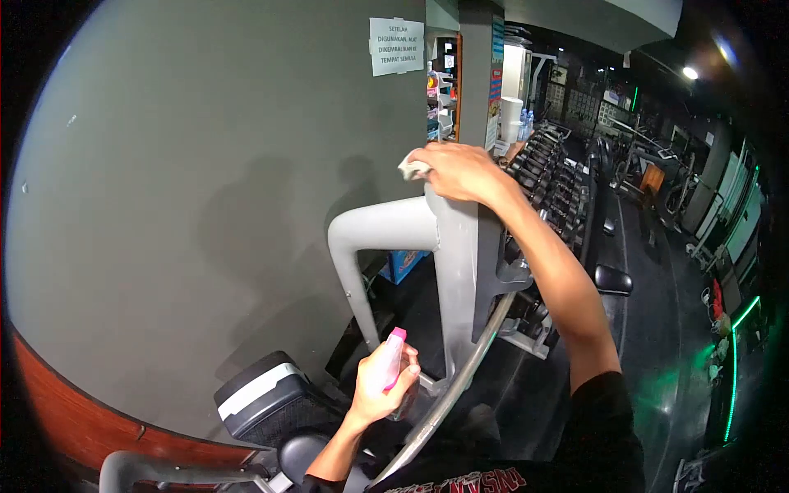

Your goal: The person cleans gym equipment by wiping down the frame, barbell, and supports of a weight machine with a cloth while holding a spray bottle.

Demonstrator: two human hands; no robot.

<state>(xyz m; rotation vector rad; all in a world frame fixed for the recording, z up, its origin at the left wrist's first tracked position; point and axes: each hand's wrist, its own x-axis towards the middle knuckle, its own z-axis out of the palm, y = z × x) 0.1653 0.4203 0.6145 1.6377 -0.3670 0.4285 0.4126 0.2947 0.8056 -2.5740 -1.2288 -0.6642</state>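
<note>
My right hand (462, 171) is closed on a whitish cloth (413, 165), part of which sticks out past the fingers. It rests at the top of the grey metal frame (456, 271) of a gym machine. Lower down, my left hand (380, 384) wraps round a spray bottle (394, 353) with a pink-and-white top. The bottle's body is mostly hidden behind the fingers. A bent grey tube (382, 223) runs left from the frame's upright, and a long bare metal bar (452, 390) slants past the left hand.
A dark grey wall with a paper sign (397, 47) stands on the left. Near my left arm is a black padded seat (267, 394) with a white band. Dumbbells (538, 168) fill a rack beyond the machine. A black pad (613, 280) lies right of my right forearm.
</note>
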